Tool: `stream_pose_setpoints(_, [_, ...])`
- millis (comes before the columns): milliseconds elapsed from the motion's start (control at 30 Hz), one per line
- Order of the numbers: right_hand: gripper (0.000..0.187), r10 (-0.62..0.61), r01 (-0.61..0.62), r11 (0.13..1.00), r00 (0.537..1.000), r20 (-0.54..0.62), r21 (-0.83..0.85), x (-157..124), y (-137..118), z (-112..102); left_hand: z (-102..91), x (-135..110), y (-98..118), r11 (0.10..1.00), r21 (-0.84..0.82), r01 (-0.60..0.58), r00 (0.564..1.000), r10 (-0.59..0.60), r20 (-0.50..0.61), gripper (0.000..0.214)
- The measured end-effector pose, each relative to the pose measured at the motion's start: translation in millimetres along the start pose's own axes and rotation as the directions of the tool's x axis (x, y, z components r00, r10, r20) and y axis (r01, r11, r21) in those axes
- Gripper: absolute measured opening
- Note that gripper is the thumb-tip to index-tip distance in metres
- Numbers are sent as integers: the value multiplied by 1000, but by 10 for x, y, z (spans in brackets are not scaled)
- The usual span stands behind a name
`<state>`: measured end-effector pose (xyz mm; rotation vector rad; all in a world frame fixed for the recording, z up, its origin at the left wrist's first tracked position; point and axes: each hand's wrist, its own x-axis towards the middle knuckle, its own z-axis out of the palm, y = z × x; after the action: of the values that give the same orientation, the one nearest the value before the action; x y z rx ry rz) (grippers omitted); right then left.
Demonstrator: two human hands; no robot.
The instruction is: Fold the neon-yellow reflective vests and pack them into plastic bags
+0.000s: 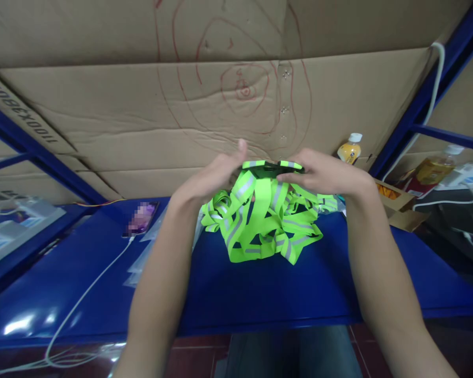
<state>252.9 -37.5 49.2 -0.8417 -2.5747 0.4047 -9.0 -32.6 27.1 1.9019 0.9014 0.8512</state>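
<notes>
A bundle of fluorescent green reflective straps (262, 202) with silver stripes is in front of me, its loops tangled and hanging down to the blue shelf. My left hand (224, 170) grips its upper left edge, thumb pointing up. On the upper right edge, my right hand (319, 170) holds the same straps, with the fingers reaching inward. A dark piece, perhaps a buckle or backing, shows between the two hands; its kind is not clear. Some fingertips are hidden behind the straps. Clear plastic bags (142, 262) lie beside my left forearm.
The blue shelf (268, 299) backs onto a cardboard wall (102, 100) with red rings. A phone (142, 218) on a white cable lies left. A bottle with a white cap (350, 149) and an open carton (404, 218) stand right. Power strips (19, 226) sit far left.
</notes>
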Motion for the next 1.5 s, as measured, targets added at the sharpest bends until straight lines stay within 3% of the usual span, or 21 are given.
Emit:
stream_pose_setpoints(100, [26, -49, 19, 981, 987, -150, -193, 37, -82, 39, -19, 16, 7, 992, -122, 45, 996, -54, -67, 68])
stream_pose_setpoints(200, [13, -80, 30, 973, 974, -212, -230, 58, -203, 89, -37, -7, 62, 986, -164, 22, 989, -45, -138, 51])
stream_pose_setpoints(233, [11, -84, 38, 977, 973, -215, -208, 57, -239, 99, -45, -19, 77, 986, -165, 12, 989, -37, -145, 48])
stream_pose_setpoints(367, [45, -81, 80, 997, 986, -143, -10, 16, -295, 76, -63, -73, 108, 991, -96, -91, 979, 71, -189, 47])
stream_pose_setpoints(467, [39, -41, 50, 989, 997, -65, 141, -23, -233, 15, -33, -104, 125, 976, -14, -215, 956, 208, -206, 44])
stream_pose_setpoints(567, [40, 2, 2, 988, 1000, -29, 154, -43, -147, -29, 17, -106, 148, 947, 102, -306, 925, 320, -203, 39])
stream_pose_setpoints(633, [39, 17, -10, 995, 998, -64, 96, -39, -111, -34, 40, -94, 159, 925, 187, -329, 915, 362, -177, 39])
stream_pose_setpoints(833, [33, -28, 5, 994, 977, -211, -113, 15, -109, 13, -4, -95, 144, 931, 279, -236, 964, 261, -56, 47])
stream_pose_setpoints(1033, [39, 38, -22, 998, 966, -256, 65, -57, -123, -21, -118, -147, 64, 973, 102, -209, 972, 218, -88, 56])
stream_pose_setpoints(1267, [50, 19, 50, 900, 988, -154, 434, -67, -18, 10, 59, -63, 26, 988, -71, -140, 988, 134, -73, 65])
stream_pose_setpoints(1400, [50, 59, 49, 865, 978, -199, 500, -44, 76, 74, 67, 19, -30, 977, -164, -134, 989, 123, -79, 68])
stream_pose_setpoints(1500, [47, 127, 41, 820, 960, -251, 571, -35, 131, 107, 4, 3, -43, 974, -134, -181, 980, 167, -108, 59])
